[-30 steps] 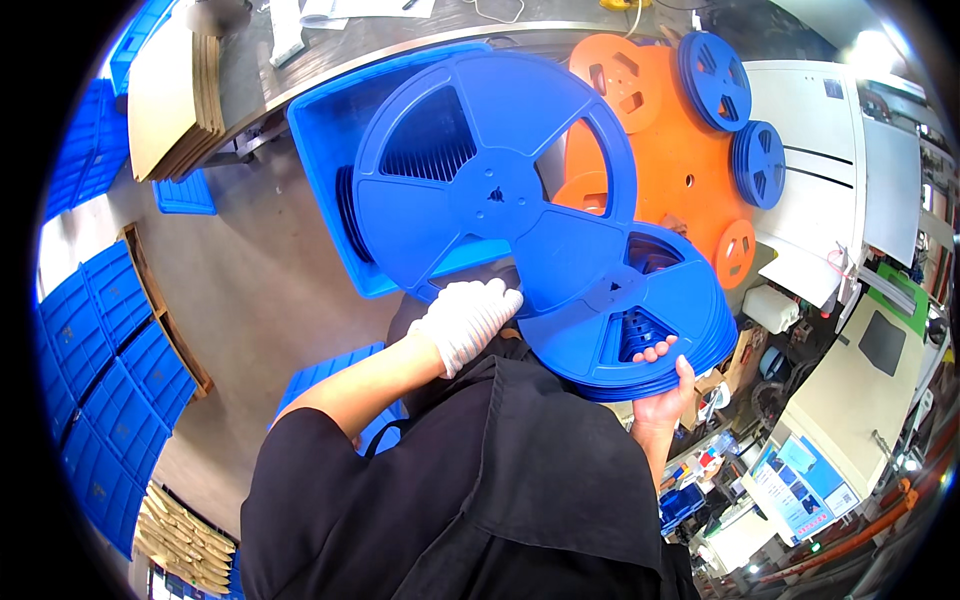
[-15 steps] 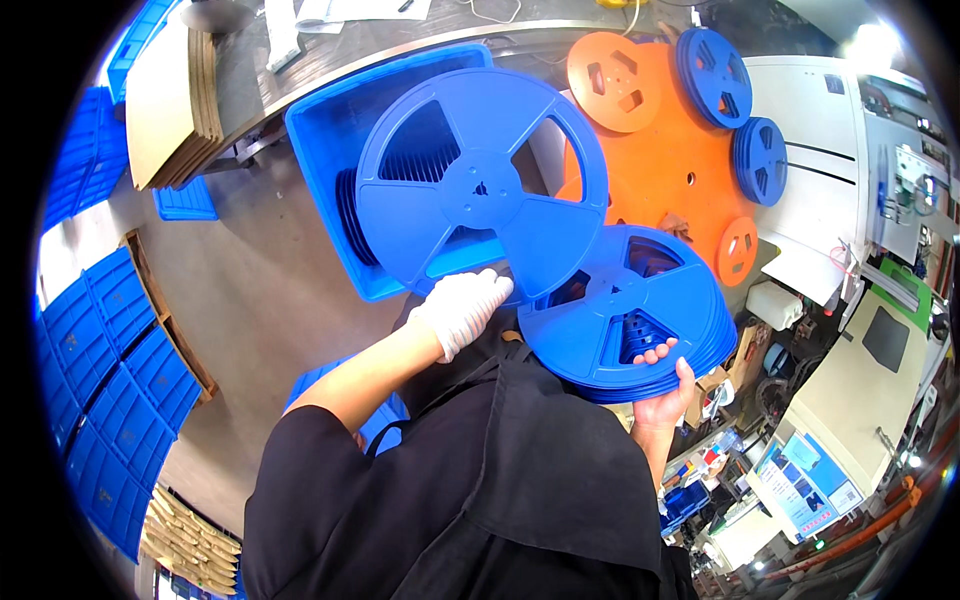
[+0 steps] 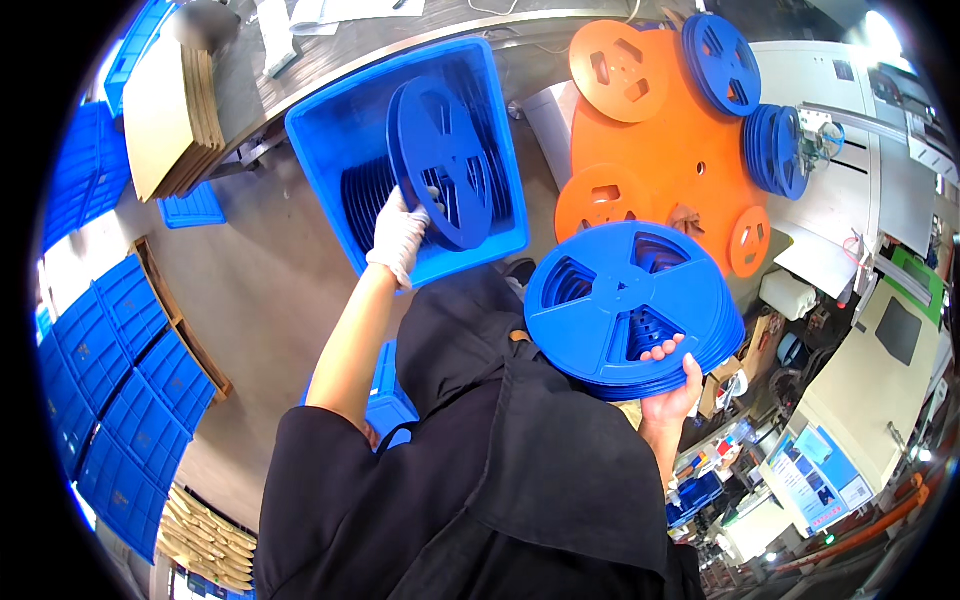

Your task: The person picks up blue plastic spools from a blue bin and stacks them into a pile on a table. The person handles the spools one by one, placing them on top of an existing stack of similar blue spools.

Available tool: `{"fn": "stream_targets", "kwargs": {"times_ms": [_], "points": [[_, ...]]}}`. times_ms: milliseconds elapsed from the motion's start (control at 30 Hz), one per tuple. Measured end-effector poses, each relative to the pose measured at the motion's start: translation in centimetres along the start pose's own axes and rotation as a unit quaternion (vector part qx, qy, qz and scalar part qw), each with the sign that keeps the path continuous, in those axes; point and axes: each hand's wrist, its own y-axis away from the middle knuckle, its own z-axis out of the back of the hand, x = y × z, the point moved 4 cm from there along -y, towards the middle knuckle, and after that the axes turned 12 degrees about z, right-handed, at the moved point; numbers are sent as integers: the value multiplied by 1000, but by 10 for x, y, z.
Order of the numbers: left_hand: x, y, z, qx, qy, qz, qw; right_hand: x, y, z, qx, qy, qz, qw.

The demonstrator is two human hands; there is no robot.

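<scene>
My left hand point(image 3: 398, 240), in a white knit glove, is closed on the near edge of a blue plastic reel point(image 3: 455, 185). The reel is tilted nearly on edge above and partly inside a deep blue bin point(image 3: 318, 165). Rows of dark blue reels point(image 3: 365, 205) stand upright in the bin, some hidden behind the held one. On the right, my bare right hand point(image 3: 675, 395) supports a stack of blue reels point(image 3: 615, 300) against my front. Its fingertips hook through a cutout of the top reel, and its thumb lies outside the rim.
An orange round table point(image 3: 655, 155) carries orange slotted discs point(image 3: 618, 72) and blue reels point(image 3: 722, 68) around its edge. A metal-edged workbench point(image 3: 350, 55) holds cardboard sheets point(image 3: 175, 130) at its corner. Blue crates point(image 3: 130, 370) are piled left. A white machine point(image 3: 810, 85) stands right.
My left hand has moved forward, carrying the reel away from the stack and into the bin area. The reel has turned from facing up to nearly upright. My right hand still holds the stack.
</scene>
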Motion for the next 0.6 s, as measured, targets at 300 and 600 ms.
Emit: {"fn": "stream_targets", "kwargs": {"times_ms": [300, 600], "points": [[25, -94, 2, -98, -108, -45, 988, -1, 4, 1, -42, 3, 5, 999], [44, -162, -36, -85, -135, -28, 987, -2, 20, 13, -73, 10, 18, 997]]}}
